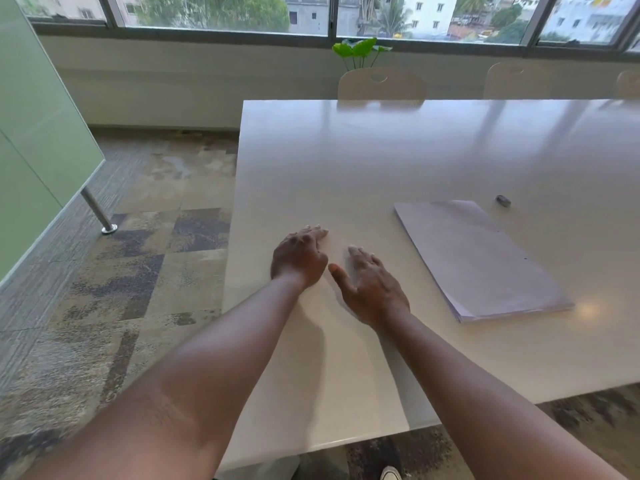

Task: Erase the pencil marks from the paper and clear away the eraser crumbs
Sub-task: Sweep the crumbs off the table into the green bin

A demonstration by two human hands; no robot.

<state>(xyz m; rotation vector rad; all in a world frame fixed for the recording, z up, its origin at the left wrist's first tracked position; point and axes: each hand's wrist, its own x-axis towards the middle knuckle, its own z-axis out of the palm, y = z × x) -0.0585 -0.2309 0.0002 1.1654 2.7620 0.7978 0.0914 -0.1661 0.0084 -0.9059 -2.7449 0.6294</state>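
Paper point(481, 258) (eraser point(503, 200) beyond) lies right of both flat hands.

This looks like an office meeting room: a long, glossy white counter point(433, 150) fills the space, with several matching beige chairs point(381, 85) with cut-out handle backs pushed in along its far edge. The floor is laid with patchwork carpet tiles point(156, 244) in grey, tan and dark tones, and a pale green partition panel point(38, 140) stands at the left on a metal leg point(98, 211). A wide band of aluminium-framed windows point(329, 15) looks down on neighbouring buildings and treetops from an upper storey, a leafy green plant point(360, 50) stands below the sill, and a stack of paper point(485, 258) lies on the counter.
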